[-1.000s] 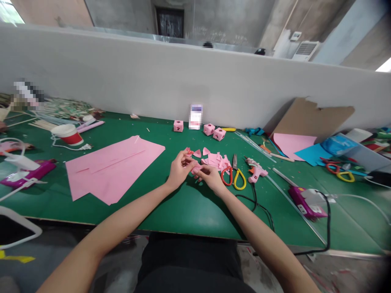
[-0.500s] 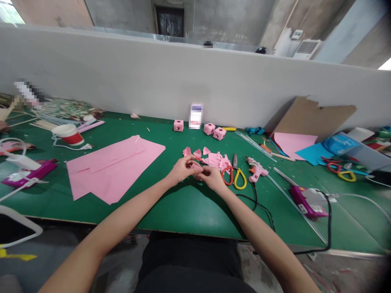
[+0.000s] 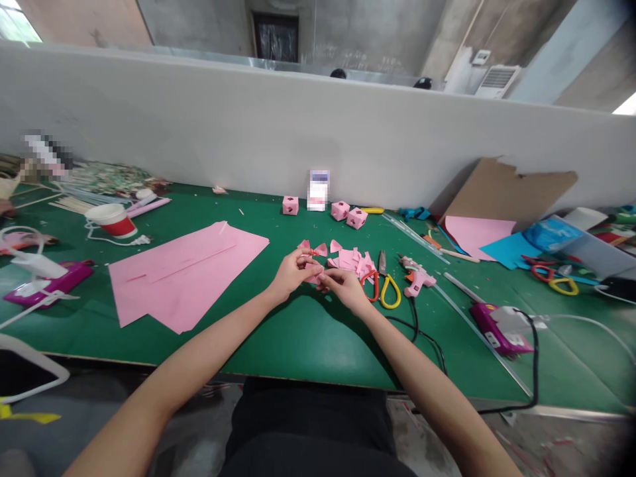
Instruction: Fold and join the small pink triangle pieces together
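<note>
By the left hand (image 3: 292,274) and the right hand (image 3: 344,289), a small pink paper piece (image 3: 313,272) is pinched above the green worktop (image 3: 298,344). Just beyond them, paper scraps (image 3: 350,260) are scattered, and scissors (image 3: 382,264) are laid beside these scraps.

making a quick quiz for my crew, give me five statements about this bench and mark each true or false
1. The left hand and right hand both hold a small pink paper piece. True.
2. The scissors lie left of both hands. False: the scissors lie to the right, between the right hand and the pink glue gun.
3. Three pink paper cubes stand near the partition. True.
4. The cup is all blue. False: the cup is red and white.
5. Large pink sheets lie left of the left hand. True.
</note>
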The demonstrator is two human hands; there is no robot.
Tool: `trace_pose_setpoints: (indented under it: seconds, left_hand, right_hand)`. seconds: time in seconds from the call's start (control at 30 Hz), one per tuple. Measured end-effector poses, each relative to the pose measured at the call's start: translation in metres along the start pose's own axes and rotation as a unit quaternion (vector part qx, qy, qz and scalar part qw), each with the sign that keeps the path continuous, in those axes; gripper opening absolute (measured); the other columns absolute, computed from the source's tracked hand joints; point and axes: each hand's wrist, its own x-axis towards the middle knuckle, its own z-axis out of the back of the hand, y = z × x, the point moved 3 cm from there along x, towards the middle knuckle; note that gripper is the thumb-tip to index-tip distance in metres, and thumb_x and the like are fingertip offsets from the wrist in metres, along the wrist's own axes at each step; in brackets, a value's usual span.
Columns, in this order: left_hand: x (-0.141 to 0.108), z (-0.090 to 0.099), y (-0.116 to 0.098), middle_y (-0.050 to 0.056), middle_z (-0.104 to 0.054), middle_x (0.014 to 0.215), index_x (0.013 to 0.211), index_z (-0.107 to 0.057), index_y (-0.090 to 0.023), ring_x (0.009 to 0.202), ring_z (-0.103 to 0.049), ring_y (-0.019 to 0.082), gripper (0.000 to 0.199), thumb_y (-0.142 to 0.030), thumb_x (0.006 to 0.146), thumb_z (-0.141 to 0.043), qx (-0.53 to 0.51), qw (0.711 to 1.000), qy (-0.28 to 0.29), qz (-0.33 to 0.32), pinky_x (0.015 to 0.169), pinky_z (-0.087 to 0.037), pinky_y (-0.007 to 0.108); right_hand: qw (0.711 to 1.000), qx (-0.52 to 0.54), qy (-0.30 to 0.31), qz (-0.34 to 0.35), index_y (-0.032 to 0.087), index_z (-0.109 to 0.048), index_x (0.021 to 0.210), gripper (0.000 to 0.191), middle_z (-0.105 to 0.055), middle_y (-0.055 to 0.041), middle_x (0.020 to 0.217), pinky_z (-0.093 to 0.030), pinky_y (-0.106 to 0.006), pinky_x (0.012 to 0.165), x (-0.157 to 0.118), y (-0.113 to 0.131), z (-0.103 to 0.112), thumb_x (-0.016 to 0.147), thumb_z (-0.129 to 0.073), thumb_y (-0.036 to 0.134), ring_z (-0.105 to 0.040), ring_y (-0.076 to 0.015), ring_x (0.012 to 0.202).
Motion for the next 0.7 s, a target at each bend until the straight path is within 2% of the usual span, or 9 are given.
trace_pose_setpoints:
  seconds: [0.1, 0.23, 0.37, 0.57, 0.7]
  left_hand:
    - [-0.0003, -0.0025, -0.0021, 0.004, -0.067, 0.087, 0.104, -0.054, -0.013, 0.079, -0.065, 0.015, 0.047, -0.039, 0.071, -0.075, 0.0, 1.0, 0.01, -0.01, 0.073, -0.051, 0.027]
    - [-0.0003, -0.0056, -0.0016, 0.006, -0.067, 0.093, 0.11, -0.052, -0.014, 0.084, -0.065, 0.016, 0.053, -0.037, 0.069, -0.077, 0.033, 0.998, 0.044, -0.037, 0.077, -0.05, 0.028]
    - [-0.0006, -0.0026, -0.0006, 0.006, -0.067, 0.093, 0.111, -0.051, -0.015, 0.084, -0.065, 0.016, 0.049, -0.036, 0.072, -0.074, 0.064, 0.995, 0.009, -0.071, 0.077, -0.051, 0.028]
    - [-0.002, -0.0013, -0.0016, 0.001, -0.066, 0.081, 0.109, -0.051, -0.015, 0.072, -0.066, 0.014, 0.051, -0.031, 0.069, -0.076, 0.03, 0.999, -0.015, -0.04, 0.076, -0.053, 0.029]
    - [-0.0014, -0.0001, -0.0001, 0.002, -0.067, 0.08, 0.109, -0.053, -0.014, 0.071, -0.065, 0.013, 0.051, -0.031, 0.067, -0.078, 0.015, 0.999, -0.025, -0.019, 0.075, -0.053, 0.029]
  right_hand:
    - [1.0, 0.018, -0.022, -0.002, 0.015, -0.07, 0.083, 0.034, -0.068, -0.0037, 0.068, -0.051, -0.028, 0.061, 0.0018, -0.0033, 0.0029, 0.076, -0.068, 0.049, -0.063, -0.0155, 0.061]
    - [0.997, 0.041, -0.064, 0.009, 0.017, -0.07, 0.084, 0.034, -0.068, -0.0037, 0.073, -0.053, -0.029, 0.063, 0.0037, -0.0059, 0.0085, 0.076, -0.068, 0.05, -0.064, -0.0167, 0.066]
    - [0.996, 0.035, -0.081, 0.0, 0.018, -0.071, 0.083, 0.035, -0.069, -0.0042, 0.074, -0.054, -0.03, 0.064, 0.0036, -0.0035, 0.0106, 0.075, -0.068, 0.052, -0.065, -0.019, 0.07]
    - [0.997, 0.014, -0.081, 0.001, 0.017, -0.07, 0.079, 0.038, -0.069, -0.0046, 0.071, -0.053, -0.031, 0.064, 0.0024, 0.0008, 0.0092, 0.073, -0.068, 0.054, -0.064, -0.019, 0.068]
    - [0.996, 0.014, -0.083, 0.006, 0.016, -0.07, 0.076, 0.035, -0.068, -0.0043, 0.067, -0.052, -0.03, 0.062, 0.002, 0.0014, 0.0091, 0.073, -0.069, 0.052, -0.061, -0.0168, 0.061]
